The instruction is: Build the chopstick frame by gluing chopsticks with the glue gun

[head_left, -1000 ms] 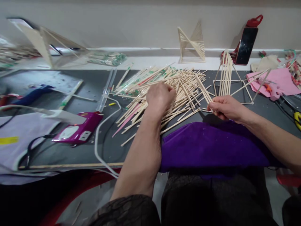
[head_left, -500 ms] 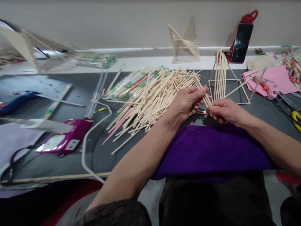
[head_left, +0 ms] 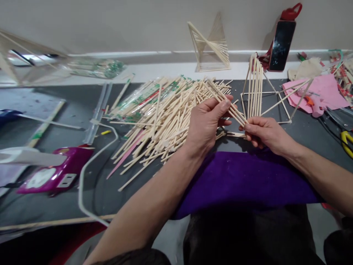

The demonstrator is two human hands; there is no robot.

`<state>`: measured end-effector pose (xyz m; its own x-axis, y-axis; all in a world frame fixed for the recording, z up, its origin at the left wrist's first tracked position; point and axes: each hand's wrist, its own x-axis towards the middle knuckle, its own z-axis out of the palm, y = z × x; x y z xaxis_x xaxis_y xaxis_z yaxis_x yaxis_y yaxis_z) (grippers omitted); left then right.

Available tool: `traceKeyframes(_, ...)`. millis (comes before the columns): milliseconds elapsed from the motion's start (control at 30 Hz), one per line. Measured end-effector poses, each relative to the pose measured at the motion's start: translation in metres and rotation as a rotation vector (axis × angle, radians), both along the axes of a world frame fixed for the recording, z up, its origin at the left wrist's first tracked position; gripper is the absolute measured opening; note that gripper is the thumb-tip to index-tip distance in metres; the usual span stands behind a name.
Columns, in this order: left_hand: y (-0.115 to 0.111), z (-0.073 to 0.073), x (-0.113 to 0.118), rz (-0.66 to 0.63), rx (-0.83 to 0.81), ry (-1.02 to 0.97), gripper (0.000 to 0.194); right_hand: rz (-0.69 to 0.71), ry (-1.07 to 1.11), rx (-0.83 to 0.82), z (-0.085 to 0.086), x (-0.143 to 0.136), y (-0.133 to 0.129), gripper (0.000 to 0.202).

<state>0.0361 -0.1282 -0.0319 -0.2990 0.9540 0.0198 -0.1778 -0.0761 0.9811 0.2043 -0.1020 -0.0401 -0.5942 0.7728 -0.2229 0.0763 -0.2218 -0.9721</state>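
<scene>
Several thin wooden sticks (head_left: 234, 111) slant between my two hands, side by side. My left hand (head_left: 207, 119) pinches them around the middle, thumb on top. Their lower right ends are gripped between the thumb and fingers of my right hand (head_left: 260, 131). A big pile of loose sticks (head_left: 176, 114) lies left of my hands, partly over clear plastic wrappers with green print (head_left: 138, 99). Just behind my right hand stands a frame built of sticks (head_left: 255, 88), with a fan of parallel sticks on it. Purple cloth (head_left: 245, 180) is spread below my hands.
A twisted stick model (head_left: 211, 48) and a phone (head_left: 282, 46) leaning on a red-capped bottle stand by the wall. Pink felt (head_left: 328, 92) and yellow-handled pliers (head_left: 346, 141) are at right. At left are a magenta power strip (head_left: 59, 169) and a white cable (head_left: 82, 176).
The held sticks are tilted flatter, and my left hand has shifted left along them, away from my right hand. The view has turned a little, moving the left-side objects further left.
</scene>
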Motion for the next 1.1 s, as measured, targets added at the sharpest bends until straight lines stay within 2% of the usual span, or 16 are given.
traceKeyframes(100, 0.003, 0.012, 0.012, -0.012, 0.078, 0.099, 0.015, 0.018, 0.082, 0.004, 0.0, 0.003, 0.0, 0.014)
traceKeyframes(200, 0.008, 0.016, 0.027, -0.073, 0.125, 0.186, 0.014, 0.009, 0.153, 0.011, 0.001, 0.005, 0.002, 0.014)
traceKeyframes(367, 0.012, 0.003, 0.037, -0.066, 0.157, 0.153, 0.016, -0.065, 0.058, 0.006, 0.007, 0.003, 0.004, 0.014)
traceKeyframes(533, 0.002, -0.007, 0.04, -0.014, 0.204, 0.187, 0.022, -0.1, -0.023, 0.027, 0.009, 0.0, 0.002, 0.018)
traceKeyframes(733, -0.008, -0.009, 0.043, 0.047, 0.348, 0.404, 0.022, -0.065, 0.082, 0.142, -0.002, -0.002, 0.0, 0.019)
traceKeyframes(900, -0.016, -0.006, 0.045, 0.037, 0.366, 0.509, 0.011, -0.065, 0.138, 0.187, -0.007, -0.005, -0.003, 0.036)
traceKeyframes(967, -0.017, -0.005, 0.045, 0.049, 0.345, 0.498, 0.01, -0.067, 0.134, 0.199, -0.007, -0.005, -0.004, 0.035)
traceKeyframes(1100, -0.013, -0.002, 0.044, 0.081, 0.273, 0.35, 0.013, -0.078, 0.12, 0.251, -0.005, -0.003, -0.003, 0.015)
